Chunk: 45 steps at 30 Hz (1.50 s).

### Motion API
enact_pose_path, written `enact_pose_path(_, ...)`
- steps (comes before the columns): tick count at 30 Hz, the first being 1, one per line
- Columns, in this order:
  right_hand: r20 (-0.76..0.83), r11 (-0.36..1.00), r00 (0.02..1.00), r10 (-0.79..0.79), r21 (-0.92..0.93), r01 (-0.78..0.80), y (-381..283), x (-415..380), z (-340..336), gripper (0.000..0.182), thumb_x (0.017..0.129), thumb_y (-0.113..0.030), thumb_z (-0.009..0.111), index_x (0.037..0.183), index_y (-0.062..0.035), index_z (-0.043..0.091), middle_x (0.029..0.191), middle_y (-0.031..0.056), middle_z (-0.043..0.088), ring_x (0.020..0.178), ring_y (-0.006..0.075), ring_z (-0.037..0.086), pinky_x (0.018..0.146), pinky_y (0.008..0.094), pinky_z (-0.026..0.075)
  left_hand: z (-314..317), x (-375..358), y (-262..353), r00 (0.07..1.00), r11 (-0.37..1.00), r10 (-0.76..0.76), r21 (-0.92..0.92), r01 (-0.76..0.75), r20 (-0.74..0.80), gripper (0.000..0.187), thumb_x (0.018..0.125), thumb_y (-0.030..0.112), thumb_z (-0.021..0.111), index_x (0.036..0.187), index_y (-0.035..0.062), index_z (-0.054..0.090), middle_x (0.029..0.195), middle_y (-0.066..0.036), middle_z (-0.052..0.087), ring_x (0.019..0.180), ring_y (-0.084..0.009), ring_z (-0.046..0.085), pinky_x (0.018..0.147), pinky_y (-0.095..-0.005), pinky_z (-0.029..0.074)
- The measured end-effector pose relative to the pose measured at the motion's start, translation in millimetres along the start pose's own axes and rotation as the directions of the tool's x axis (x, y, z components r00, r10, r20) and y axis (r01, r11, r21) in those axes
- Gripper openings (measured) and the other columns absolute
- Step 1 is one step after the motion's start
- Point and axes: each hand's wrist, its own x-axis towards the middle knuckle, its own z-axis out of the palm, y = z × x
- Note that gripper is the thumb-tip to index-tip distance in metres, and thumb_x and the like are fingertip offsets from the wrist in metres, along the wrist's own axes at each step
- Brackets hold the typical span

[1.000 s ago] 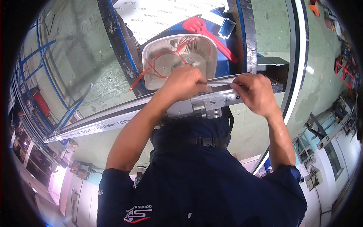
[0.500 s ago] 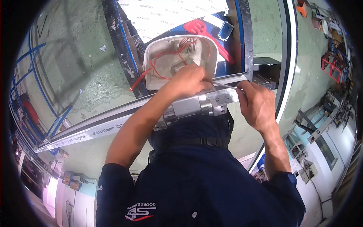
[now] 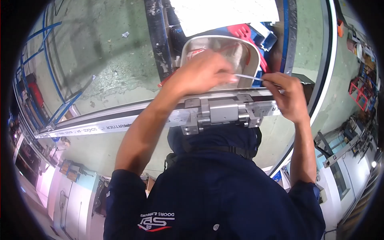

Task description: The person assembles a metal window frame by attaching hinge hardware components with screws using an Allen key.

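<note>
A thin metal rod, by its look a hex key, spans the gap between my two hands above the aluminium profile. My right hand pinches its right end between thumb and fingers. My left hand is closed at the other end; its fingers are slightly smeared and cover that tip. Below the hands, a silver door hinge sits on the profile, close to my waist, with neither hand touching it. Behind my left hand stands a whitish plastic tub, partly hidden, with red strands in it.
Past the tub lie a red tool, a white sheet and small blue pieces on a dark-framed bench. A long white-edged profile runs along the right. Blue metal frames stand at left.
Both hands and the rod have lifted away from the hinge, uncovering it. My left hand now hangs over the tub, and the view has shifted left.
</note>
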Motion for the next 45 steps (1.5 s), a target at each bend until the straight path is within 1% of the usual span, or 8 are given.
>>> enact_pose_path(2, 0.075, 0.980, 0.982, -0.172, 0.114, 0.163, 16, 23, 37, 0.013, 0.095, -0.008, 0.078, 0.107, -0.0040, 0.079, 0.095, 0.0184, 0.077, 0.088, 0.0405, 0.075, 0.077, 0.0476, 0.056, -14, -32, -5, 0.983, 0.984, -0.176, -0.021, 0.177, 0.049, 0.029, 0.101, 0.028, 0.077, 0.099, -0.0014, 0.081, 0.075, -0.014, 0.072, 0.069, -0.0245, 0.067, 0.070, -0.0416, 0.051)
enact_pose_path(5, 0.308, 0.972, 0.938, -0.158, 0.213, 0.094, 9, 53, 73, 0.013, 0.098, -0.011, 0.073, 0.107, -0.0050, 0.081, 0.098, 0.0193, 0.078, 0.095, 0.0422, 0.075, 0.085, 0.0502, 0.057, -10, -77, -18, 0.922, 0.919, -0.386, -0.068, 0.388, 0.039, 0.028, 0.101, 0.024, 0.078, 0.099, -0.0033, 0.080, 0.075, -0.015, 0.072, 0.069, -0.0252, 0.067, 0.071, -0.0408, 0.052)
enact_pose_path(12, 0.500, 0.984, 0.854, -0.143, 0.167, 0.067, 12, 66, 105, 0.016, 0.096, -0.015, 0.074, 0.104, -0.0037, 0.082, 0.102, 0.0188, 0.079, 0.100, 0.0418, 0.075, 0.091, 0.0514, 0.057, 14, -108, -25, 0.792, 0.775, -0.609, -0.176, 0.607, 0.050, 0.030, 0.101, 0.026, 0.079, 0.100, -0.0034, 0.080, 0.078, -0.015, 0.074, 0.073, -0.0248, 0.069, 0.073, -0.0392, 0.052)
enact_pose_path(24, 0.542, 0.980, 0.827, -0.150, -0.028, 0.197, -9, 61, 93, 0.014, 0.095, -0.012, 0.073, 0.101, -0.0020, 0.080, 0.097, 0.0195, 0.077, 0.096, 0.0419, 0.073, 0.085, 0.0514, 0.056, 19, -115, -27, 0.889, 0.887, -0.458, -0.077, 0.455, -0.021, 0.028, 0.098, 0.025, 0.078, 0.103, -0.0020, 0.083, 0.089, -0.017, 0.077, 0.085, -0.0357, 0.073, 0.078, -0.0435, 0.053)
enact_pose_path(30, 0.518, 0.975, 0.829, -0.209, 0.039, 0.221, -15, 59, 86, 0.016, 0.094, -0.016, 0.072, 0.094, -0.0017, 0.079, 0.085, 0.0194, 0.074, 0.085, 0.0429, 0.072, 0.078, 0.0535, 0.054, 25, -118, -31, 0.909, 0.913, -0.405, -0.088, 0.398, -0.098, 0.024, 0.095, 0.025, 0.076, 0.094, 0.0023, 0.084, 0.087, -0.015, 0.077, 0.085, -0.0386, 0.071, 0.079, -0.0486, 0.053)
enact_pose_path(39, 0.582, 0.975, 0.784, -0.216, 0.095, 0.199, -27, 61, 80, 0.025, 0.094, -0.021, 0.075, 0.078, -0.0021, 0.074, 0.077, 0.0219, 0.070, 0.082, 0.0443, 0.071, 0.076, 0.0552, 0.053, 27, -121, -32, 0.919, 0.924, -0.378, -0.106, 0.367, -0.113, 0.023, 0.096, 0.023, 0.076, 0.095, 0.0014, 0.083, 0.087, -0.015, 0.076, 0.086, -0.0392, 0.071, 0.078, -0.0490, 0.053)
enact_pose_path(42, 0.564, 0.982, 0.804, -0.188, 0.123, 0.143, -14, 66, 86, 0.021, 0.094, -0.021, 0.077, 0.082, -0.0037, 0.075, 0.079, 0.0209, 0.071, 0.082, 0.0439, 0.071, 0.075, 0.0550, 0.053, 27, -119, -30, 0.920, 0.939, -0.326, -0.184, 0.290, -0.215, 0.020, 0.096, 0.019, 0.077, 0.095, -0.0001, 0.082, 0.086, -0.016, 0.076, 0.083, -0.0380, 0.071, 0.075, -0.0467, 0.052)
enact_pose_path(45, 0.483, 0.966, 0.841, -0.245, 0.191, 0.171, 2, 74, 92, 0.019, 0.095, -0.023, 0.080, 0.091, -0.0044, 0.078, 0.085, 0.0195, 0.073, 0.087, 0.0422, 0.072, 0.078, 0.0531, 0.054, 11, -116, -9, 0.871, 0.851, -0.482, -0.289, 0.439, -0.097, 0.022, 0.099, 0.017, 0.079, 0.102, -0.0048, 0.081, 0.089, -0.016, 0.077, 0.082, -0.0295, 0.071, 0.076, -0.0401, 0.053)
